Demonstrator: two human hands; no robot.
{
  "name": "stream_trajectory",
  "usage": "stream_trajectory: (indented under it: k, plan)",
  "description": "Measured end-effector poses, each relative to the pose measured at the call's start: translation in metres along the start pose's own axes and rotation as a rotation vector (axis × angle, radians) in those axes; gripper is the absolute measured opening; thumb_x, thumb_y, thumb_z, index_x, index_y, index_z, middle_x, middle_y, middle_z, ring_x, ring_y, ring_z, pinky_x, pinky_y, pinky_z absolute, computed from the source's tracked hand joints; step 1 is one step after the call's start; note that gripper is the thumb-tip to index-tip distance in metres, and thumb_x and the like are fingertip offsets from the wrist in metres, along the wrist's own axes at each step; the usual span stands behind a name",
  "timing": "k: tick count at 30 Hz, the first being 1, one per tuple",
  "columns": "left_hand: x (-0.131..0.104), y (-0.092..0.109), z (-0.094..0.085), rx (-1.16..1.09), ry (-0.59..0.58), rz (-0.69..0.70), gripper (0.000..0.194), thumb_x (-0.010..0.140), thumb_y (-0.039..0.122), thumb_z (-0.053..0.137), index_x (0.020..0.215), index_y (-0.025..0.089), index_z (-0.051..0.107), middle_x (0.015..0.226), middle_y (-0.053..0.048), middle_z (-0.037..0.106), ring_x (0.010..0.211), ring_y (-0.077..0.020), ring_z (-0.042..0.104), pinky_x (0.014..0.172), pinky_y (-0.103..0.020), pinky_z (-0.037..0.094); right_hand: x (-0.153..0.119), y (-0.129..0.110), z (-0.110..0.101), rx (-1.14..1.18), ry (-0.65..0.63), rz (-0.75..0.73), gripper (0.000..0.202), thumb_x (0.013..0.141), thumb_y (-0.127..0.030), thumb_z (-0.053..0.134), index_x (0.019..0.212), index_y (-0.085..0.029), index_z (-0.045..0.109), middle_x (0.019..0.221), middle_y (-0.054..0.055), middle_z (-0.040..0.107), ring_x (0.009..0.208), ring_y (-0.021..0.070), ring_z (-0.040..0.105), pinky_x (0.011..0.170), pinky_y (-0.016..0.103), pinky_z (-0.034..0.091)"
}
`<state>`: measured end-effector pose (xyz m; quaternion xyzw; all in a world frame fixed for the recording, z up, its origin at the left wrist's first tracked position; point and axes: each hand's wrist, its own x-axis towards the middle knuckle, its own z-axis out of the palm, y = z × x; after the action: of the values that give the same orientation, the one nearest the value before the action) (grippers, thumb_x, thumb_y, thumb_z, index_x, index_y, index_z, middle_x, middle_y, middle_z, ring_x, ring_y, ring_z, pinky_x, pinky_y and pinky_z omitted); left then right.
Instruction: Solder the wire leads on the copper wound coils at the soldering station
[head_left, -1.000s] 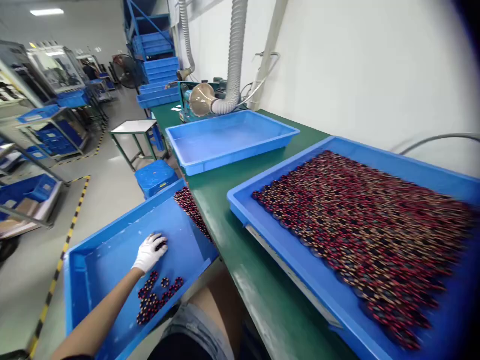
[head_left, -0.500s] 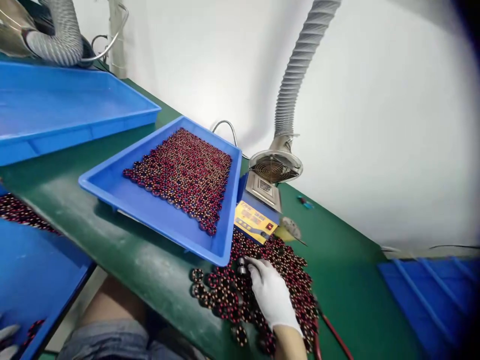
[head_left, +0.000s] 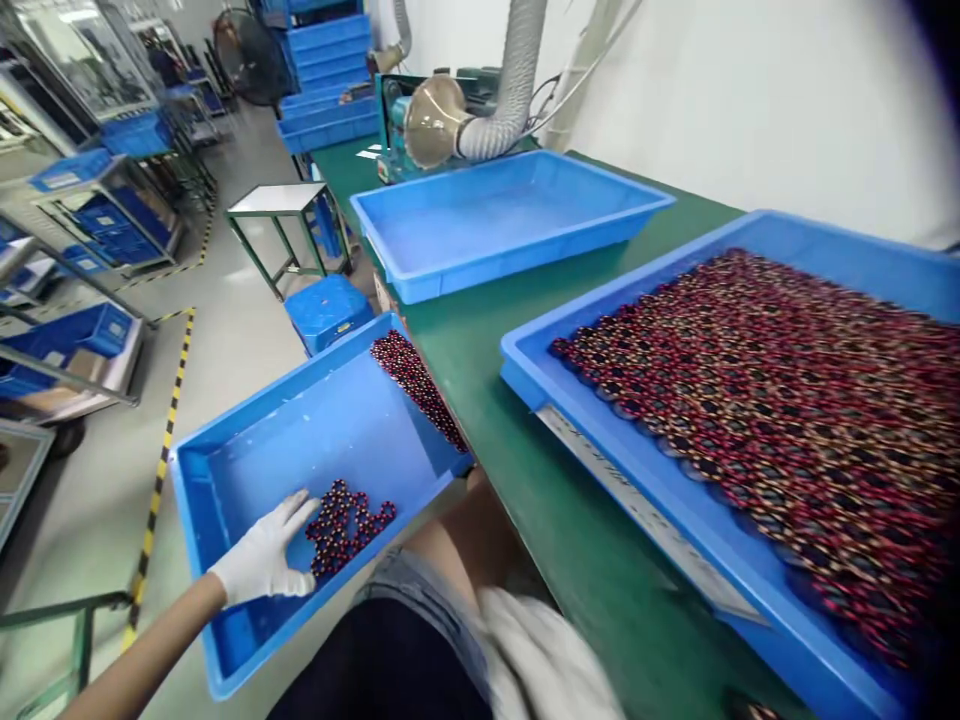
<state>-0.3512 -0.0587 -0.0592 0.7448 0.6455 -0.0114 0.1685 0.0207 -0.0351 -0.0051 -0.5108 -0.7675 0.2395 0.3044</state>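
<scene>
My left hand [head_left: 268, 555], in a white glove, reaches into a low blue tray [head_left: 262, 430] beside the table. Its fingers are stretched and its thumb is apart, at the edge of a loose cluster of small ring-shaped coils [head_left: 337, 530] with dark, red and copper colours. More of these coils [head_left: 416, 385] lie packed at the tray's far right end. My right hand [head_left: 544, 655], also gloved, is smeared by motion at the table's near edge above my lap. Whether it holds anything is hidden by the blur.
A large blue tray [head_left: 600, 435] full of packed coils stands on the green table [head_left: 495, 400] at right. Behind it lies another blue tray [head_left: 517, 265], near an extraction hood [head_left: 435, 120]. A blue stool [head_left: 328, 305] and a small white-topped table [head_left: 276, 198] stand on the floor.
My view has swung left, from the coil pile on the table to the low tray. My right hand has left that pile, where it held a small metal piece; my left hand is now fully in sight.
</scene>
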Motion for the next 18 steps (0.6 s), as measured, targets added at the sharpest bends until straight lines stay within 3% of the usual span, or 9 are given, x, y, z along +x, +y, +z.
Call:
stream_trajectory:
  k: [2, 4, 7, 9, 12, 15, 18]
  plan:
    - [-0.002, 0.006, 0.006, 0.036, -0.002, 0.048, 0.094, 0.052, 0.036, 0.07, 0.136, 0.017, 0.031, 0.143, -0.02, 0.027, 0.129, -0.0385, 0.026, 0.103, -0.05, 0.03, 0.041, -0.028, 0.041, -0.048, -0.245, -0.146, 0.029, 0.089, -0.023, 0.044, 0.115, -0.028, 0.055, 0.116, 0.006, 0.059, 0.108, 0.0206, 0.054, 0.095, 0.037, 0.044]
    - [0.004, 0.009, 0.011, 0.062, 0.014, 0.097, 0.096, 0.049, 0.035, 0.07, 0.135, 0.015, 0.031, 0.142, -0.024, 0.024, 0.13, -0.0429, 0.021, 0.103, -0.057, 0.025, 0.081, -0.049, 0.078, -0.177, -0.523, -0.138, 0.032, 0.088, -0.021, 0.044, 0.119, -0.026, 0.052, 0.124, 0.005, 0.055, 0.115, 0.0197, 0.05, 0.099, 0.035, 0.04]
    - [0.018, 0.006, 0.014, 0.074, 0.032, 0.191, 0.101, 0.046, 0.043, 0.07, 0.134, 0.014, 0.031, 0.141, -0.025, 0.023, 0.129, -0.0455, 0.021, 0.102, -0.061, 0.022, 0.119, -0.065, 0.123, -0.272, -0.673, -0.053, 0.065, 0.065, -0.037, 0.072, 0.122, -0.015, 0.05, 0.125, 0.019, 0.053, 0.105, 0.0337, 0.056, 0.084, 0.047, 0.048]
    - [0.028, 0.002, 0.015, 0.067, 0.041, 0.261, 0.101, 0.044, 0.047, 0.069, 0.133, 0.017, 0.031, 0.14, -0.023, 0.026, 0.128, -0.0435, 0.026, 0.103, -0.059, 0.023, 0.127, -0.069, 0.145, -0.322, -0.748, 0.008, 0.09, 0.047, -0.037, 0.082, 0.124, -0.01, 0.047, 0.121, 0.025, 0.052, 0.095, 0.0369, 0.06, 0.072, 0.047, 0.052]
    - [0.038, 0.001, 0.018, 0.049, 0.088, 0.32, 0.097, 0.048, 0.053, 0.067, 0.131, 0.016, 0.031, 0.136, -0.022, 0.032, 0.126, -0.0397, 0.031, 0.104, -0.056, 0.025, 0.127, -0.071, 0.165, -0.387, -0.817, 0.072, 0.102, 0.031, -0.026, 0.087, 0.123, -0.009, 0.047, 0.117, 0.026, 0.052, 0.096, 0.0377, 0.058, 0.068, 0.048, 0.053]
    - [0.04, 0.004, 0.022, 0.035, 0.148, 0.345, 0.094, 0.056, 0.061, 0.062, 0.131, 0.014, 0.029, 0.133, -0.022, 0.035, 0.124, -0.0377, 0.034, 0.103, -0.054, 0.028, 0.128, -0.068, 0.172, -0.414, -0.837, 0.091, 0.098, 0.03, -0.017, 0.086, 0.12, -0.009, 0.048, 0.117, 0.024, 0.05, 0.101, 0.0377, 0.054, 0.069, 0.049, 0.052]
    - [0.034, 0.01, 0.028, 0.027, 0.208, 0.334, 0.089, 0.061, 0.057, 0.06, 0.132, 0.015, 0.026, 0.132, -0.021, 0.036, 0.123, -0.0366, 0.036, 0.101, -0.054, 0.03, 0.132, -0.058, 0.171, -0.36, -0.865, 0.061, 0.1, 0.031, -0.022, 0.087, 0.121, -0.008, 0.046, 0.117, 0.022, 0.049, 0.104, 0.0347, 0.052, 0.078, 0.045, 0.05]
